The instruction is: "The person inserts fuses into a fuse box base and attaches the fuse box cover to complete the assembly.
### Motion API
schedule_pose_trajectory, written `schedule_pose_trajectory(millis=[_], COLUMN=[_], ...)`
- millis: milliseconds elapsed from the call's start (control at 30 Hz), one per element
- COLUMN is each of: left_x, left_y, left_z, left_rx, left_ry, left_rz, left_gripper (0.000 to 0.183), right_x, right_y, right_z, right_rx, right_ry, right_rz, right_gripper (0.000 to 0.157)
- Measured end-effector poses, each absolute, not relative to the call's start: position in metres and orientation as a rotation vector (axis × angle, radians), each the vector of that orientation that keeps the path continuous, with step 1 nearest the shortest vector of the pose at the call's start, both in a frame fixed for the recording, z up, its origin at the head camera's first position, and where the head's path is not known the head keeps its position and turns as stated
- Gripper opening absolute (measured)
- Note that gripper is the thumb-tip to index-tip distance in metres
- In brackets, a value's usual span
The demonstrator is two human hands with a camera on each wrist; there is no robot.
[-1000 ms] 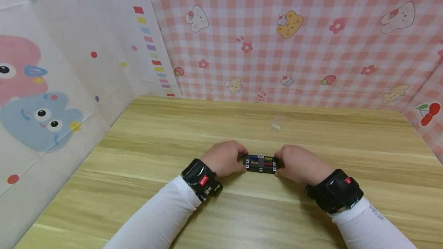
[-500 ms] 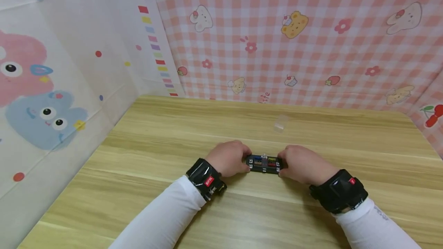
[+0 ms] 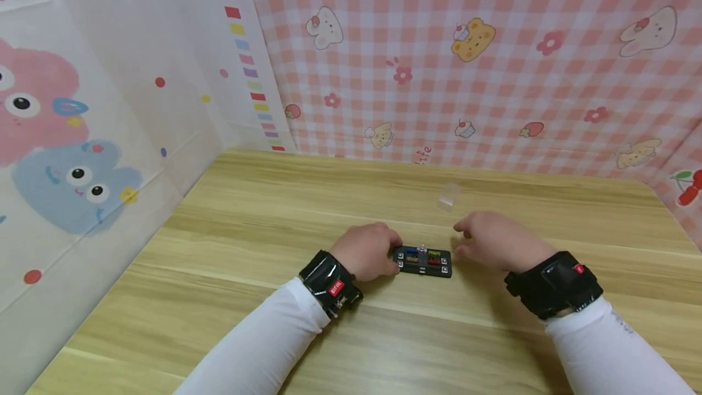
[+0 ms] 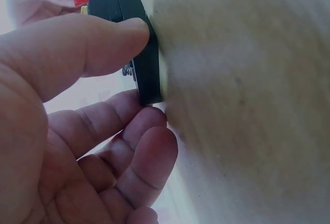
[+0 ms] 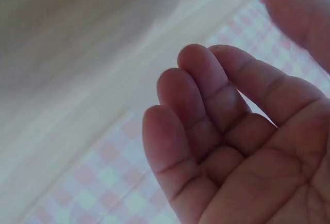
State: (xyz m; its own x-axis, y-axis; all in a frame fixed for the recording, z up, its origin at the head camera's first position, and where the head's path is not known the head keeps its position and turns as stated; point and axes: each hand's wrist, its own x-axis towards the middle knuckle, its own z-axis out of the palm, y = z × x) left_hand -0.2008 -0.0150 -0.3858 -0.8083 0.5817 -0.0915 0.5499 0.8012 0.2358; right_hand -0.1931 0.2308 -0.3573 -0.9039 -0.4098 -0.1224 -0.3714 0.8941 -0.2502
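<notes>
A black fuse block [image 3: 423, 263] with blue, brown, yellow and red blade fuses and metal terminals at both ends lies on the wooden table. My left hand [image 3: 366, 253] pinches its left end between thumb and fingers. In the left wrist view the thumb [image 4: 111, 43] presses along the black side of the block, and fingertips [image 4: 149, 115] meet its end. Just off the right end, my right hand [image 3: 501, 242] hovers apart from the block. Its fingers [image 5: 191, 100] are loosely bent around nothing in the right wrist view, thumb spread away.
A small clear plastic cover [image 3: 449, 196] lies behind the block, toward the back of the table [image 3: 263, 212]. A pink checked cloth [image 3: 428, 96] hangs along the back edge, and a white printed cloth [image 3: 181, 47] hangs on the left.
My right hand has let go of the block's right end and moved slightly right and back. The left hand keeps its hold on the left end.
</notes>
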Motion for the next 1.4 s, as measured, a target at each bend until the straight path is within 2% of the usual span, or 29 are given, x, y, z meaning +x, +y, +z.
schedule_pose_trajectory(millis=[200,667,900,1200,1400], left_x=[-0.201,-0.202,-0.202,-0.202,-0.202], left_y=[-0.015,-0.016,-0.017,-0.016,-0.016], left_z=[-0.385,-0.385,-0.386,-0.385,-0.386], left_rx=[0.884,0.882,0.897,0.902,0.893], left_ry=[2.832,2.815,2.820,2.816,2.823], left_rz=[0.306,0.330,0.327,0.312,0.309], left_gripper=[0.045,0.046,0.045,0.045,0.045], right_x=[-0.207,-0.242,-0.264,-0.276,-0.278], right_y=[0.237,0.243,0.239,0.228,0.225], right_z=[-0.349,-0.349,-0.353,-0.351,-0.351], right_rx=[-0.596,-0.537,-0.556,-0.248,-0.123], right_ry=[2.935,2.980,3.070,3.071,3.037], right_rz=[-0.285,-0.231,-0.189,-0.290,-0.301], right_gripper=[0.038,0.053,0.040,0.036,0.044])
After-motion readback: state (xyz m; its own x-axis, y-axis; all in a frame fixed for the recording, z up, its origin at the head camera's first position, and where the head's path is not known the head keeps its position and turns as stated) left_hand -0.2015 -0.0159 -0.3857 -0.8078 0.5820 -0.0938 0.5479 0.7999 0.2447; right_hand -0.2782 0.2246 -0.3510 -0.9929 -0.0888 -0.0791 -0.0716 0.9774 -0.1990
